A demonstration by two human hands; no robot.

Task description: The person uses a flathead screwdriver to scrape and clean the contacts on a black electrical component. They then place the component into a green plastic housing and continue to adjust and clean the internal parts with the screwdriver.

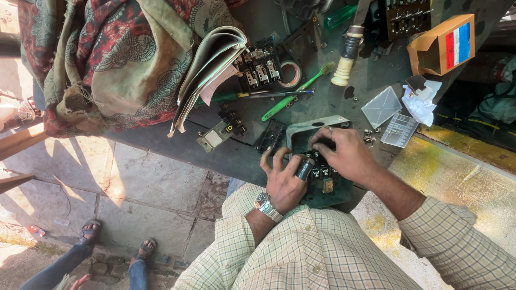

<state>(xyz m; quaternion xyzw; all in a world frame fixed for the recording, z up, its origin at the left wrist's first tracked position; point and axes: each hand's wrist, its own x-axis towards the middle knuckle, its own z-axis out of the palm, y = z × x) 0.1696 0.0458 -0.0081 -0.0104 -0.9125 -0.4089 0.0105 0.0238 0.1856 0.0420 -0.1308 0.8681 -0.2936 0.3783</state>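
Observation:
A grey-green metal switch box (301, 131) lies open at the near edge of the dark workbench (177, 142), with black terminals and a brass part (326, 185) inside. My left hand (284, 180), with a wristwatch, rests on the box's left side and has a dark cylindrical tool handle (305, 168) between its fingers. My right hand (344, 153) reaches into the box from the right, fingers curled down over the terminals. What its fingertips grip is hidden.
On the bench lie a green toothbrush (295, 96), a pen (285, 93), a tape roll (291, 72), black switch parts (258, 70), a small switch unit (217, 134), folded papers (207, 70), patterned cloth (118, 59), clear plastic lids (381, 106) and a cardboard box (443, 45). Another person's sandalled feet (118, 241) stand at lower left.

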